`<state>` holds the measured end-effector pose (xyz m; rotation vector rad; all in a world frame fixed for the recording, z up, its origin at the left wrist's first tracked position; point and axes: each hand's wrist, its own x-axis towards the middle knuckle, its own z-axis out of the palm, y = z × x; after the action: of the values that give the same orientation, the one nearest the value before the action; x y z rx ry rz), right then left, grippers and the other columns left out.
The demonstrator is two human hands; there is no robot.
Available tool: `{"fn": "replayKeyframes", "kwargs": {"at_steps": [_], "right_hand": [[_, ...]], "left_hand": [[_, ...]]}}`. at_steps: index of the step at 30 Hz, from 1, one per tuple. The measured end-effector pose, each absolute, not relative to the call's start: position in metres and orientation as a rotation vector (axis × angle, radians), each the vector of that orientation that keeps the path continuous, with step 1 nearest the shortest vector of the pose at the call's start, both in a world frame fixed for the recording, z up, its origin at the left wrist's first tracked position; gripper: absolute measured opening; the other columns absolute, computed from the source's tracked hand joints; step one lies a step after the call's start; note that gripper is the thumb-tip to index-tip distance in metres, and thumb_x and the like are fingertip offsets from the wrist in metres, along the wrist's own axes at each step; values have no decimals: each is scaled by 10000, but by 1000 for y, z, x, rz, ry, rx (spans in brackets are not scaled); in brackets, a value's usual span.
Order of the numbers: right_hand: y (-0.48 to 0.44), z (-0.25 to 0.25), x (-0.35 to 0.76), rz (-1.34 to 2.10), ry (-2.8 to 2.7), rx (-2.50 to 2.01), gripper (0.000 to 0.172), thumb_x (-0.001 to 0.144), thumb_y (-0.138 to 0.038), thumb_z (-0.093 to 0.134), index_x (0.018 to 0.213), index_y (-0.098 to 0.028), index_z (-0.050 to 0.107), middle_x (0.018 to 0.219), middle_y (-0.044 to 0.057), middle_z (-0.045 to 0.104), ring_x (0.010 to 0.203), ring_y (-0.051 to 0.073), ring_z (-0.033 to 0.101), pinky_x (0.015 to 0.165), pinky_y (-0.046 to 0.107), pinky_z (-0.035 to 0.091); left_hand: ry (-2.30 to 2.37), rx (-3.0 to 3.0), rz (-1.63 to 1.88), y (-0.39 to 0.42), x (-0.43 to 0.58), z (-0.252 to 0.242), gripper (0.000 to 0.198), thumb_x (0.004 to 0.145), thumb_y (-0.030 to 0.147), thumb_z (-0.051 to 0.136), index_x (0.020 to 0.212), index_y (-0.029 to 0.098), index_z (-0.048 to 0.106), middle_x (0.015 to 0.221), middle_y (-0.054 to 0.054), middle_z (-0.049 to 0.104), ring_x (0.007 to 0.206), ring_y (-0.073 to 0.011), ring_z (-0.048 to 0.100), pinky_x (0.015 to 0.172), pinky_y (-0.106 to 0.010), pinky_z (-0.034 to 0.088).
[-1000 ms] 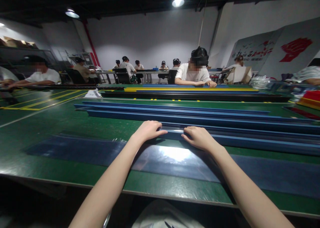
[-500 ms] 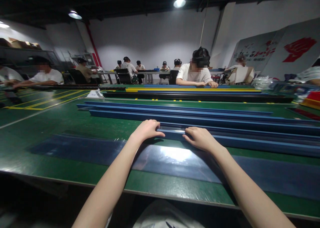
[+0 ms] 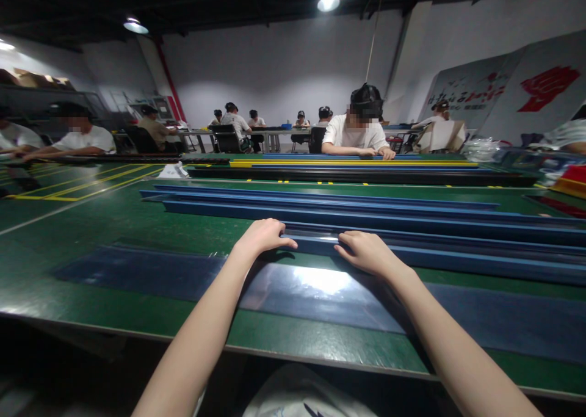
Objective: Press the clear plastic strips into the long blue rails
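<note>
A long blue channel-shaped strip (image 3: 480, 264) lies across the green table in front of me. My left hand (image 3: 263, 235) is curled over it near its left end, fingers over the top and thumb along the near side. To the right, my right hand (image 3: 364, 252) grips the same strip, its thumb and fingers bent around the near edge. Some of the fingertips are hidden inside the channel. A short shiny stretch of the channel shows between both hands. Under my forearms a flat, see-through bluish plastic sheet (image 3: 151, 273) lies on the table.
More blue channel strips (image 3: 274, 210) lie just behind the one under my hands. Farther back are black strips (image 3: 389, 176) and yellow strips (image 3: 320, 163). A co-worker (image 3: 354, 130) leans over the table's far side. A small white object (image 3: 174, 171) stands back left.
My left hand has slid slightly left along the blue strip, widening the gap between my hands. My right hand stays in place.
</note>
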<state>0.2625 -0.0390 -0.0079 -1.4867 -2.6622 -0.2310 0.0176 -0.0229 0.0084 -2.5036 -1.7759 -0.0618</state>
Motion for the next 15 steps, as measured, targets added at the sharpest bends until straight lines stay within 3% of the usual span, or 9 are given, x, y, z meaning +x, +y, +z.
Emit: {"fn": "replayKeyframes", "kwargs": {"at_steps": [15], "right_hand": [[-38,-9,262,-220,-2663,-1499,288,874,-352,348,841,-183,579,866,68,636,802,165,578,601,233,327]], "left_hand": [[-1740,-2518,-53,-23,19,8,517,728,664,421,747,194,635,804,-74,678,754,-226,621,573,-247,381]]}}
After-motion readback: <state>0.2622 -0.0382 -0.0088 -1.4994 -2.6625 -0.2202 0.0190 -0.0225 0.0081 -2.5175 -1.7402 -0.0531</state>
